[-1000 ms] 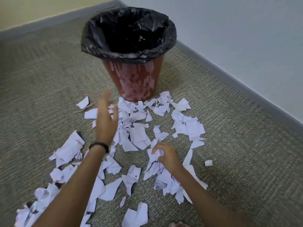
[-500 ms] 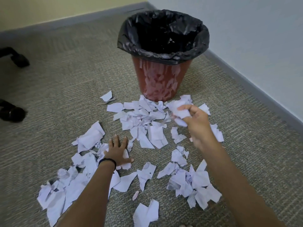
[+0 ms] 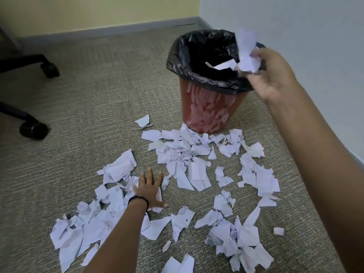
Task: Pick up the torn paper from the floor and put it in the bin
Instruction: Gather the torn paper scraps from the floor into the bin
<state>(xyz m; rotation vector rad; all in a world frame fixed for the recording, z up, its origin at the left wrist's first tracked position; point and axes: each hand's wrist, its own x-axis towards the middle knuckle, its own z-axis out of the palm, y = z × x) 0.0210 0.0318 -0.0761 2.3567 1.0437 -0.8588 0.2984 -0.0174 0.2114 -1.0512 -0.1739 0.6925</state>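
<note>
A person's right hand [image 3: 273, 75] grips a crumpled wad of torn paper [image 3: 247, 54], fingers curled round it, above the right side of the bin [image 3: 206, 113]. The bin's mouth is lined with a black bag [image 3: 197, 75], and 1 white strip [image 3: 224, 66] shows in the opening. The left hand [image 3: 149, 189], with a dark wristband [image 3: 138, 200], lies flat on the carpeted floor [image 3: 88, 107], fingers straight and spread, its palm on a few scraps and holding nothing. Torn scraps [image 3: 197, 172] litter the carpet from the foot of the red bin back toward the camera, on both sides of the left arm. At left, well apart from the paper, 2 black chair casters [image 3: 33, 130] rest on the carpet. A grey skirting board [image 3: 118, 30] runs behind.
</note>
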